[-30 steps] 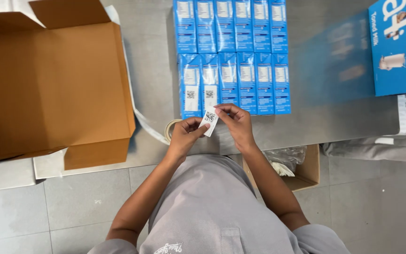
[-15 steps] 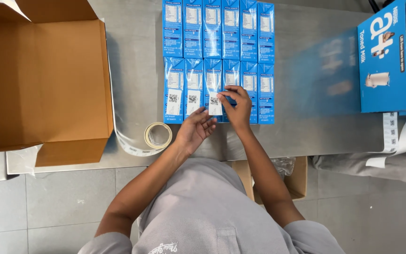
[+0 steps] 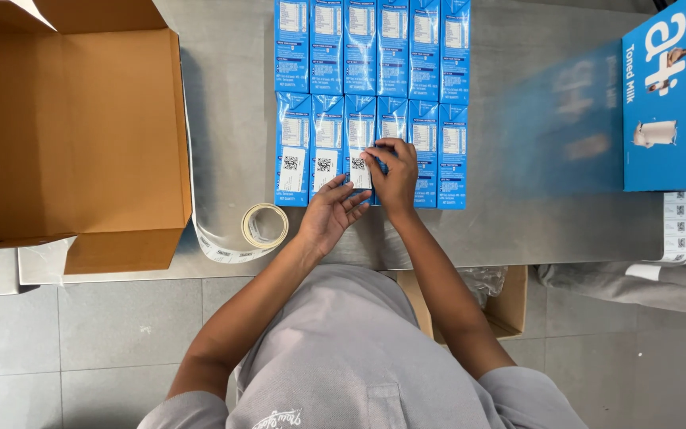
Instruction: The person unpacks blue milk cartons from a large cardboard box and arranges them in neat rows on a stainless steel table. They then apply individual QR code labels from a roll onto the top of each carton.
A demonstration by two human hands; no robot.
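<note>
Both hands on the white sticker, third carton in the near row.

Right hand (image 3: pixel 395 171) fingertips pinched together on the white code sticker (image 3: pixel 359 168), pressing it to the face of a blue carton (image 3: pixel 360 143) (near row of six, second row touching behind it). Left hand (image 3: pixel 331 213) just below the sticker, fingers loosely spread, tips at the carton's bottom edge, holding nothing. Sticker roll (image 3: pixel 263 225) lies on the steel counter (image 3: pixel 224 119) left of the left hand; open cardboard box (image 3: pixel 73 127) further left. Large blue pack (image 3: pixel 667 103) well to the right.
</note>
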